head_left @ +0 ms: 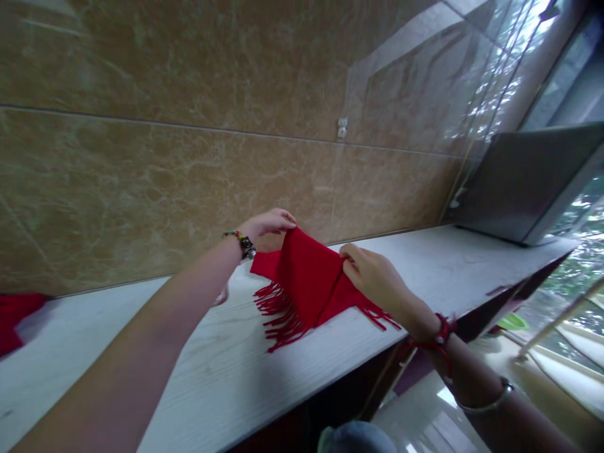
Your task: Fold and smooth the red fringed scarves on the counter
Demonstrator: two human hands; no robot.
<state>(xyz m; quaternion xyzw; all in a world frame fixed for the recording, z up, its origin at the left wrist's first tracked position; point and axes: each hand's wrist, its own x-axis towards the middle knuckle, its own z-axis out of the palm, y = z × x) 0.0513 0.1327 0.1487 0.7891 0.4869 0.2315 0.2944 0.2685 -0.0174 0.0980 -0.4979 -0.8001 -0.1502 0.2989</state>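
Observation:
A red scarf [309, 277] with fringed ends is held up between my two hands over the white counter. My left hand [270, 222] pinches its upper left corner. On the right, my right hand [370, 270] grips another edge between thumb and fingers. The fringe hangs down at the left and touches the counter, and more fringe shows under my right hand. Part of the red cloth lies behind on the counter, to the left of the raised part. A small clear object [221, 296], partly hidden by my left forearm, rests on the counter.
The white counter [207, 371] runs along a brown marble-tiled wall [189, 176]. More red cloth [19, 314] lies at the far left. A large grey box-like appliance [523, 182] stands at the right end, near a window. A green basin [513, 321] is low at the right.

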